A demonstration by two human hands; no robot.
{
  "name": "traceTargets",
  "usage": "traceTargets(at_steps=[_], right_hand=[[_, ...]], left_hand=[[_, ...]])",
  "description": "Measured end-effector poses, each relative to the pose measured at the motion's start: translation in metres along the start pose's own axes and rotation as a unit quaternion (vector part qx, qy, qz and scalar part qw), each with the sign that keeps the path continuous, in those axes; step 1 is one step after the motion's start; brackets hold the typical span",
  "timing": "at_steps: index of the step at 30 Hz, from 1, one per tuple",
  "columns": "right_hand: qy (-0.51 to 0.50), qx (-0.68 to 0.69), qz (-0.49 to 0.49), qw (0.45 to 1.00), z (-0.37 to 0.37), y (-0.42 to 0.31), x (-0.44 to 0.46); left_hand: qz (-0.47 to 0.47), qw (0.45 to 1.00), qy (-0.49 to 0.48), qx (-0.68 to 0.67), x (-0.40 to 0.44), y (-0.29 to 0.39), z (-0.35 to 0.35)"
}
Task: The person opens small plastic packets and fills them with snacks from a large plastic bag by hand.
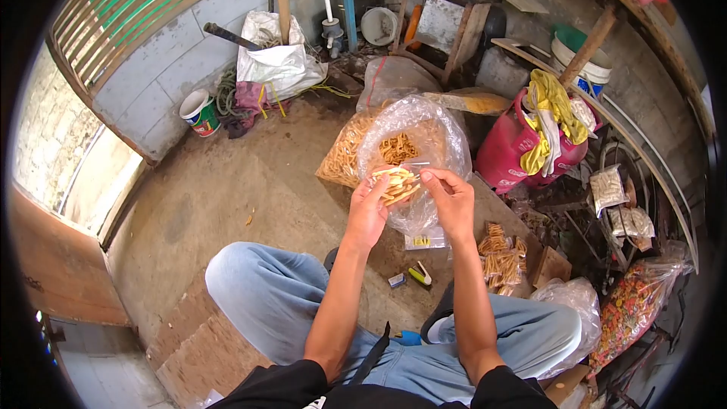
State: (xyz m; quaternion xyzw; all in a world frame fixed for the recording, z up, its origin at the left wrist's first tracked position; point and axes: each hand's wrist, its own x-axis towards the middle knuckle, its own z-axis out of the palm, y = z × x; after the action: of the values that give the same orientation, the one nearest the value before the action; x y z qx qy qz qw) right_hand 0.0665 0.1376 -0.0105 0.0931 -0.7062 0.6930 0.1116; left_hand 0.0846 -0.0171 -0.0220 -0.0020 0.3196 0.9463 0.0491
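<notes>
A small clear plastic bag of pale yellow stick snacks (400, 186) is held up between my two hands. My left hand (366, 208) is closed around its left side. With thumb and fingers pinched, my right hand (453, 201) grips the bag's upper right edge. Just beyond them stands a large open clear plastic bag (447, 132) with brown stick snacks (397, 149) inside. A green stapler (419, 274) and a small box (397, 280) lie on the floor below my hands. Filled small snack packets (501, 261) are piled to the right of my right forearm.
Another big snack bag (341, 153) leans at the left of the open one. At the right are a pink container (503, 148) draped with yellow gloves (553, 110) and a bag of colourful items (632, 310). A paint bucket (200, 112) stands by the left wall.
</notes>
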Motion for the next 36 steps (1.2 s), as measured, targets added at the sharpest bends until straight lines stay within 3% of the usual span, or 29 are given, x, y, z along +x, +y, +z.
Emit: traceTargets(at_steps=[2, 9, 18, 21, 23, 27, 29, 36], right_hand=[[0.014, 0.083, 0.090, 0.992, 0.000, -0.003, -0.001], [0.023, 0.087, 0.064, 0.994, -0.002, -0.003, 0.000], [-0.070, 0.030, 0.082, 0.994, -0.007, -0.006, 0.000], [-0.052, 0.005, 0.048, 0.997, -0.005, -0.006, 0.000], [-0.063, -0.094, 0.012, 0.993, -0.004, -0.003, 0.000], [-0.039, -0.065, 0.014, 0.997, -0.003, -0.001, 0.000], [-0.024, -0.007, -0.034, 0.999, -0.002, 0.005, 0.000], [-0.058, -0.092, -0.030, 0.994, -0.001, -0.001, 0.000]], left_hand=[[0.006, 1.000, 0.007, 0.000, 0.002, -0.006, -0.005], [0.029, 0.997, 0.054, 0.053, 0.005, -0.009, -0.012], [0.037, 0.996, 0.055, 0.057, 0.005, -0.013, -0.010], [0.035, 0.997, 0.035, 0.064, 0.005, -0.012, -0.007], [0.036, 0.997, 0.036, 0.064, 0.005, -0.013, -0.006], [0.036, 0.996, 0.038, 0.072, 0.006, -0.015, -0.006], [0.029, 0.996, 0.047, 0.075, 0.006, -0.014, -0.005], [0.012, 0.992, 0.076, 0.102, 0.004, -0.012, -0.006]])
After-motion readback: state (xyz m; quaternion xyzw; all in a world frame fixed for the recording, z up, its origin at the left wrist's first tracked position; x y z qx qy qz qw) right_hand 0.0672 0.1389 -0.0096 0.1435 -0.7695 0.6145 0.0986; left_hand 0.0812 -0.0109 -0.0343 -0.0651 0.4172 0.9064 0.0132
